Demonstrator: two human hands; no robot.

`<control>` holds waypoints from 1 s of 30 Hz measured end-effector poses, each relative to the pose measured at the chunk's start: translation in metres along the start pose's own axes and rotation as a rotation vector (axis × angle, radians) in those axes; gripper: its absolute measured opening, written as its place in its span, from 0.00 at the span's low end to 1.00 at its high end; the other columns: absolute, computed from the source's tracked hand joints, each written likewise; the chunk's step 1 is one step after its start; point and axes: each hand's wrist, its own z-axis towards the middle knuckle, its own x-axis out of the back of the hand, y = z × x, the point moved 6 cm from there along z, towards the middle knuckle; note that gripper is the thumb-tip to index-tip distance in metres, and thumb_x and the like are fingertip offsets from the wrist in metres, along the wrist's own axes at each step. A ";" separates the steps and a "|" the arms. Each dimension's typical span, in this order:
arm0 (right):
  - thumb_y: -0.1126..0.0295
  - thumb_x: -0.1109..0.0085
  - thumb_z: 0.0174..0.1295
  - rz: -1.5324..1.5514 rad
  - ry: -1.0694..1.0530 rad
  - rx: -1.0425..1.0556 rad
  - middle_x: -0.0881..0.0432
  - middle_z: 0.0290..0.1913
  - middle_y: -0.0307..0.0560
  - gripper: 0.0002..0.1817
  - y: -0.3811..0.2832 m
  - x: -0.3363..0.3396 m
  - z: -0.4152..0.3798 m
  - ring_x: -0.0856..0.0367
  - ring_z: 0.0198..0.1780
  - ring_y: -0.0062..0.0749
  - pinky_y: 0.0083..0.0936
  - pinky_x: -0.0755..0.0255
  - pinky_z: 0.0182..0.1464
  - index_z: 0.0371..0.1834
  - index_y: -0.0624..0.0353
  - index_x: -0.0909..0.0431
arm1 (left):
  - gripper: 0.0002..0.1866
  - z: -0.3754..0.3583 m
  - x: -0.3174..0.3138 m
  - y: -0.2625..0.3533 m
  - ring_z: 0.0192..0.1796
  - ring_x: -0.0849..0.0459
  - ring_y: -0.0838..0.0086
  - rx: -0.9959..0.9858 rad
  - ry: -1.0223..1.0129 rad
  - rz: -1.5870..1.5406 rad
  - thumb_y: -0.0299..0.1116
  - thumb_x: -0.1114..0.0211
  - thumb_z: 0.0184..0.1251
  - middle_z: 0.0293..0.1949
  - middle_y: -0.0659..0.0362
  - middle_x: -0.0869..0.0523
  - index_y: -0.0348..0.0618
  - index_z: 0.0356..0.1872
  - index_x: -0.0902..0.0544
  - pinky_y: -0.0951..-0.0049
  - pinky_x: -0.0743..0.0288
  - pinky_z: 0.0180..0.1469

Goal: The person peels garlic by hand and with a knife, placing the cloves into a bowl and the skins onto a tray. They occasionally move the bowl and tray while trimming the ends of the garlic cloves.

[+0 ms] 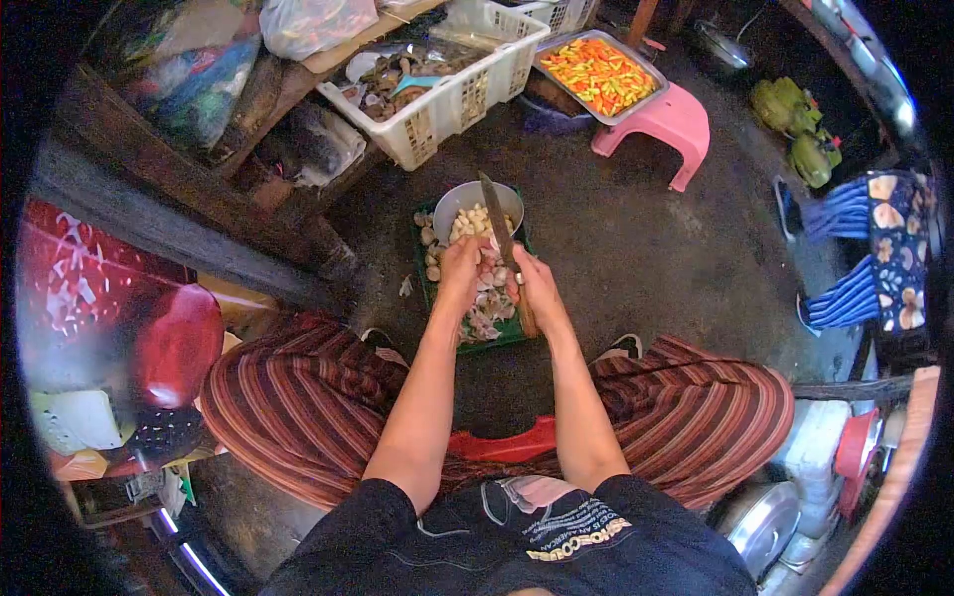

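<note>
My right hand (538, 288) is closed around a knife (494, 211), whose long dark blade points up and away and whose wooden handle runs down below the fist. Close beside the blade, my left hand (460, 271) pinches a garlic clove, mostly hidden by the fingers. Just beyond both hands sits a grey-white bowl (447, 202) with peeled garlic cloves (471, 223) in it. The bowl rests in a green tray (422, 214). Unpeeled garlic (431, 256) lies along the tray's left side, and loose garlic skins (484, 323) are heaped below my hands.
A metal tray of red and yellow chillies (602, 75) rests partly on a pink stool (681, 129). A white plastic crate (437, 124) of mixed items stands upper left. Green gas cylinders (795, 124) and a blue patterned chair (884, 248) are on the right, a lidded pot (763, 526) lower right.
</note>
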 end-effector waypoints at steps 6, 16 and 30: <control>0.48 0.58 0.65 0.024 0.009 0.005 0.35 0.14 0.35 0.24 -0.003 0.004 -0.001 0.37 0.16 0.18 0.17 0.43 0.21 0.22 0.57 0.32 | 0.04 0.006 0.003 -0.011 0.26 0.28 0.81 -0.048 -0.070 -0.052 0.29 0.40 0.61 0.27 0.63 0.24 0.42 0.32 0.25 0.82 0.34 0.29; 0.51 0.54 0.65 -0.133 0.051 0.083 0.34 0.14 0.32 0.20 -0.012 0.005 -0.003 0.38 0.16 0.15 0.15 0.44 0.19 0.24 0.54 0.28 | 0.10 0.002 0.004 -0.016 0.36 0.24 0.79 0.095 -0.127 -0.241 0.27 0.37 0.58 0.38 0.62 0.19 0.40 0.41 0.23 0.82 0.31 0.31; 0.55 0.51 0.64 -0.239 0.042 0.156 0.34 0.11 0.32 0.21 -0.026 0.002 -0.008 0.38 0.14 0.14 0.15 0.45 0.17 0.19 0.57 0.26 | 0.05 -0.001 0.002 0.007 0.24 0.28 0.85 -0.059 -0.161 0.088 0.28 0.37 0.59 0.25 0.66 0.22 0.43 0.33 0.25 0.86 0.37 0.25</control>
